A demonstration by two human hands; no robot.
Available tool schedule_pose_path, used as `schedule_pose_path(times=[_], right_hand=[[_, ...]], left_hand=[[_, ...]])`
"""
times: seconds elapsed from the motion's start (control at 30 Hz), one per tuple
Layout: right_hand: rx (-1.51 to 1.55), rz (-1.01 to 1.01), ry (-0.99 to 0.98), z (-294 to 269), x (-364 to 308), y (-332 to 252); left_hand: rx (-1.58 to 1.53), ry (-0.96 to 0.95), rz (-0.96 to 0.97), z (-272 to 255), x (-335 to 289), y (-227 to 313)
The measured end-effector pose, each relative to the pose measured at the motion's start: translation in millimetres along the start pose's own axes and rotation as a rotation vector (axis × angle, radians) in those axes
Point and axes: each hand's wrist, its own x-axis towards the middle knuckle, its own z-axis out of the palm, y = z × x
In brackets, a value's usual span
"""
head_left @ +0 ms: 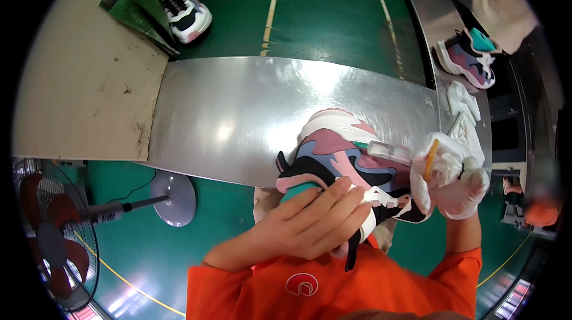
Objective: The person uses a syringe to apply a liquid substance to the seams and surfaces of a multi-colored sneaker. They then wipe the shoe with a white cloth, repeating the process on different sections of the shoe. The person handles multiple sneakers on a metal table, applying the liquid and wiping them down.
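Observation:
A pink, mauve, blue and white sneaker [325, 142] with black trim is tilted on its side at the metal table's near edge, its sole facing away from me. My bare left hand [313, 219] grips it around the collar and laces, where a teal filling shows inside. In a white glove, my right hand [457, 194] holds a clear syringe-like tube [388, 151]. The tube's green tip touches or nearly touches the side of the upper. A thin yellow stick [431, 159] also rises from the gloved fingers. Part of the tube is hidden by the glove.
The metal table [196, 111] borders a green conveyor belt [328, 16] bearing another sneaker [186, 13] at far left. On the right ledge lie a similar sneaker [468, 61] and crumpled white cloth [463, 102]. A beige panel [89, 82] and standing fan [56, 242] are at left.

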Motion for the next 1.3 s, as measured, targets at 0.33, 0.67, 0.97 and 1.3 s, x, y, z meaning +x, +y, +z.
schedule_pose_path(times=[0.33, 0.67, 0.97, 1.3], right_hand=[[-0.029, 0.058, 0.053, 10, 1, -9], [-0.152, 0.079, 0.101, -3, -7, -10], [-0.079, 0.082, 0.079, 1, -10, -21], [-0.115, -0.021, 0.011, -8, -21, -23]], left_hand=[[-0.061, -0.026, -0.066, -1, 0, 7], [-0.063, -0.017, -0.038, 3, -2, 4], [-0.088, -0.035, -0.085, 1, 0, 7], [-0.065, -0.009, -0.063, 6, 0, 6]])
